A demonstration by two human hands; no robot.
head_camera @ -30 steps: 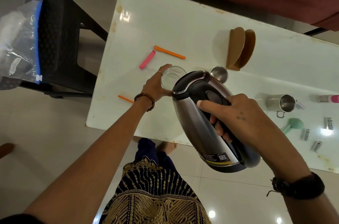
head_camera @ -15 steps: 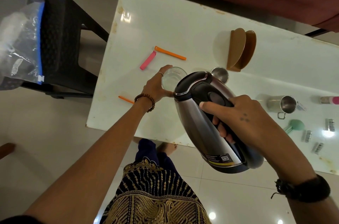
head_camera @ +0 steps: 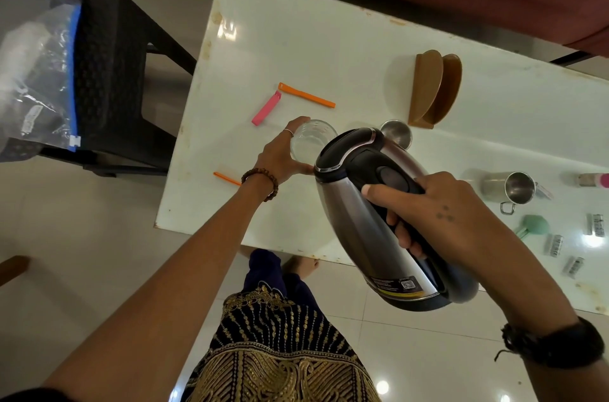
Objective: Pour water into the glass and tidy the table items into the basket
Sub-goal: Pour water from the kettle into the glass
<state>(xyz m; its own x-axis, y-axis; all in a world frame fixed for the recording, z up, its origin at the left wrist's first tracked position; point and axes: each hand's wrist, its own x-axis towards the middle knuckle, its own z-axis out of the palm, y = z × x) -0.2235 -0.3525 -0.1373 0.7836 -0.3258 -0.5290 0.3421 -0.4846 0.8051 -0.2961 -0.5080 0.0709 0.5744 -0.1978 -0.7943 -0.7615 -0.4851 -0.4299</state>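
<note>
The right hand (head_camera: 451, 220) has its grip curled tight around the black handle of a shiny kettle (head_camera: 369, 214). The kettle is tipped over, with its black lid end pointing at the glass (head_camera: 311, 139). Its bottom end hangs out past the near edge of the surface (head_camera: 329, 39).

The left hand (head_camera: 280, 154) has its grip wrapped round the side of the glass. The glass stands upright on the white surface, just beside the top of the kettle. I cannot tell if water is coming out.

A pink clip (head_camera: 266, 108) and a long orange clip (head_camera: 306, 95) lie near each other, a bit behind the glass. Another orange clip (head_camera: 225, 178) lies by the left wrist, partly hidden by it.

A small steel cup (head_camera: 397, 133) peeks out behind the kettle. A brown holder (head_camera: 435, 88) stands behind that cup. On the right side there is a steel mug (head_camera: 509, 187) with a handle, a green thing (head_camera: 534, 226) and some small batteries (head_camera: 555, 245). At the far right edge lies a little bottle with a pink cap (head_camera: 593, 179).

A dark chair (head_camera: 112, 72) stands to the left of the surface, with a clear plastic bag (head_camera: 36, 85) on it.
</note>
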